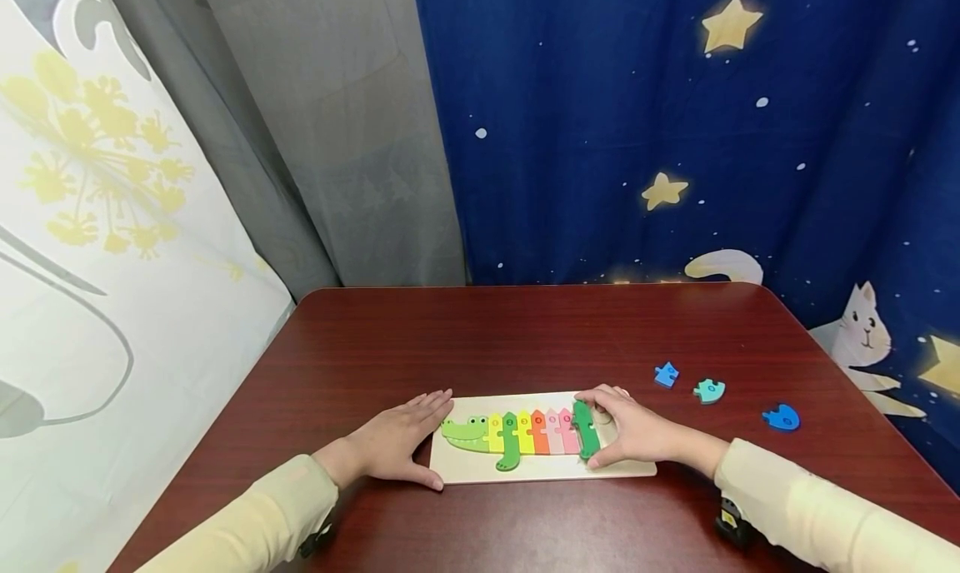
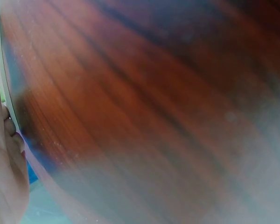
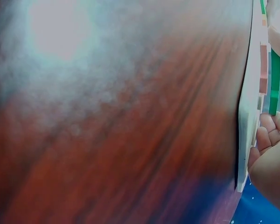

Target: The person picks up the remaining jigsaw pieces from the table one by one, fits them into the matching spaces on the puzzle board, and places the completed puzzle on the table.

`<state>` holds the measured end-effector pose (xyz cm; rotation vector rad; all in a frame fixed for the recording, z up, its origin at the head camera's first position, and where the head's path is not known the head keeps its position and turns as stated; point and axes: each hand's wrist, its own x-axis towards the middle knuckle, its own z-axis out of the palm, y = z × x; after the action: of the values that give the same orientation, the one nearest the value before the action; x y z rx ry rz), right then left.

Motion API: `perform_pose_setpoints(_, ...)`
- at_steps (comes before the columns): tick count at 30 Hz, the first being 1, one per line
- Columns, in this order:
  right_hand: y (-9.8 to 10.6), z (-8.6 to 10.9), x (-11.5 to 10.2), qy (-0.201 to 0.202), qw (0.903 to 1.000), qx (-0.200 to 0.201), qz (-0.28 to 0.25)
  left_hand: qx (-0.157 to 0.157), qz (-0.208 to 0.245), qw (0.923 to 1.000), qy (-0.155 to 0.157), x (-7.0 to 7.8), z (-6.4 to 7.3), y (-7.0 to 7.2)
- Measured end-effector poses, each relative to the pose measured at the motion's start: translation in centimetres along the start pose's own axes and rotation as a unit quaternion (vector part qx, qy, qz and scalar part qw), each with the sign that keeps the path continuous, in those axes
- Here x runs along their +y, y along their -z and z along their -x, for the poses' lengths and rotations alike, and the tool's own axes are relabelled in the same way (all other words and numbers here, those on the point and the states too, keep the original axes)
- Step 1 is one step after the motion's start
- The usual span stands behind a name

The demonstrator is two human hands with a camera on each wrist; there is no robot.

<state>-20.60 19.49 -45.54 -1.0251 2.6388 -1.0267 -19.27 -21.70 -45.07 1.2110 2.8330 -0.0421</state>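
A pale wooden puzzle board (image 1: 540, 471) lies on the table, with a crocodile made of coloured, numbered pieces in it. The green head (image 1: 467, 436) is at its left, then yellow, green, orange and pink pieces. My right hand (image 1: 628, 425) pinches a dark green leg piece (image 1: 587, 433) between thumb and fingers, over the board beside the pink pieces. In the right wrist view this green piece (image 3: 275, 81) stands slightly above the pink one. My left hand (image 1: 401, 438) lies with fingers extended against the board's left edge.
To the right of the board lie a blue puzzle piece (image 1: 666, 375), a teal puzzle piece (image 1: 708, 391) and a rounded blue tail-like piece (image 1: 782, 417). The dark red wooden table (image 1: 510, 331) reaches back to a blue starry curtain (image 1: 570, 140) and a grey one.
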Motion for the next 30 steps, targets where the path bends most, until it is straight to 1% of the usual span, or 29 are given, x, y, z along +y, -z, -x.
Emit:
perform_pose_setpoints(2, -0.09, -0.03, 0.1, 0.006, 0.9999, 0.005, 0.009, 0.0, 0.0, 1.0, 0.0, 0.01, 0.0, 0.0)
perform_pose_setpoints(13, -0.43, -0.06, -0.01, 0.021, 0.9994, 0.011, 0.024, 0.002, 0.003, 1.0, 0.0, 0.05, 0.06, 0.07)
perform_pose_setpoints(24, -0.54, 0.03, -0.49, 0.008, 0.9994, 0.003, 0.035, 0.005, 0.002, 1.0, -0.002, 0.0, 0.12, -0.03)
perform_pose_setpoints(30, -0.7, 0.09, -0.49, 0.031, 0.9981, 0.018, 0.051, 0.003, 0.0, 1.0, -0.003, 0.06, 0.14, 0.02)
